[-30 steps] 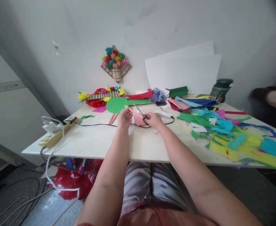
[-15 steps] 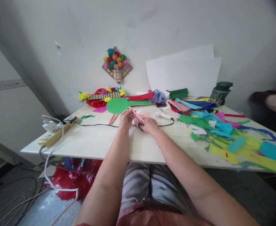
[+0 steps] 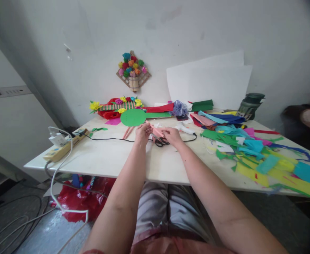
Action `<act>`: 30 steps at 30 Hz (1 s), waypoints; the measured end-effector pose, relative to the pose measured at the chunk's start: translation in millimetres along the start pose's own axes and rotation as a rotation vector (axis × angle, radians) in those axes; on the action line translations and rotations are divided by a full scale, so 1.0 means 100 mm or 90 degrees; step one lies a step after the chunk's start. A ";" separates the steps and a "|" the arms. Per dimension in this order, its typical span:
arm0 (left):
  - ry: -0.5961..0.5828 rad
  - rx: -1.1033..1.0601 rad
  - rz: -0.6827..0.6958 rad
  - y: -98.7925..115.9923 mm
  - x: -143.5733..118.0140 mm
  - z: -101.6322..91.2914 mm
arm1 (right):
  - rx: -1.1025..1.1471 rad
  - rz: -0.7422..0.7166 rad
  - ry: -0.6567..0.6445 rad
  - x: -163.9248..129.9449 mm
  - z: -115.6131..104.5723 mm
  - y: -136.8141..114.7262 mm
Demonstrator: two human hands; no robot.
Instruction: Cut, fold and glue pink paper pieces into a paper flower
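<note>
A folded strip of pink paper (image 3: 156,130) stretches between my two hands above the white table. My left hand (image 3: 143,132) pinches its upper left end with the fingers closed. At the lower right end, my right hand (image 3: 172,135) is closed on the same strip. Black-handled scissors (image 3: 161,141) lie on the table just below the strip, apart from my fingers. Left of my left hand, two narrow pink strips (image 3: 128,132) rest on the table. A green round paper piece (image 3: 133,117) with a long green stem lies behind the hands.
A white glue gun (image 3: 184,129) and its black cable lie right of my hands. Coloured paper scraps (image 3: 250,148) cover the table's right side, with a dark bottle (image 3: 251,105) behind. A yellow power strip (image 3: 65,146) sits at the left edge. Flower-decorated craft (image 3: 117,107) stands at the back.
The scissors have left my right hand and now lie on the table. My right hand has moved slightly up and right to the end of the pink strip.
</note>
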State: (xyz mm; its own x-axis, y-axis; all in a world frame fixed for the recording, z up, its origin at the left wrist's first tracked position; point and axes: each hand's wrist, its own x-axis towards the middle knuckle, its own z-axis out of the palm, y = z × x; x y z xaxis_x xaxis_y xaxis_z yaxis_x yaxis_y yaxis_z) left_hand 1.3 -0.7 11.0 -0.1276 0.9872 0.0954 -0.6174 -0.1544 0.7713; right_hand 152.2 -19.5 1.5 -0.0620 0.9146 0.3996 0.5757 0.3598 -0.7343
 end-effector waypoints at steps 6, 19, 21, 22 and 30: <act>0.004 0.027 0.005 -0.04 0.02 -0.01 | 0.273 0.064 -0.064 -0.06 -0.03 -0.08; -0.090 0.083 0.004 -0.05 -0.02 0.00 | 0.300 0.072 -0.078 -0.06 0.02 -0.10; -0.102 0.089 0.015 -0.06 -0.02 0.00 | 0.305 0.071 -0.081 -0.07 0.00 -0.13; -0.106 0.090 0.020 -0.06 -0.02 0.00 | 0.309 0.070 -0.083 -0.07 0.00 -0.14; -0.112 0.096 0.038 -0.06 -0.04 0.02 | 0.352 0.076 -0.125 -0.10 -0.02 -0.18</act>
State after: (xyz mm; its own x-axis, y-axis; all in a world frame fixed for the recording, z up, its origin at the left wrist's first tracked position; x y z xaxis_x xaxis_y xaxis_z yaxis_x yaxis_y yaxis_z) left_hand 7.0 -3.4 7.9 -0.0148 0.9701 0.2421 -0.4879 -0.2183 0.8451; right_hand 144.0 -35.2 11.3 -0.2026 0.9528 0.2262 0.0813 0.2465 -0.9657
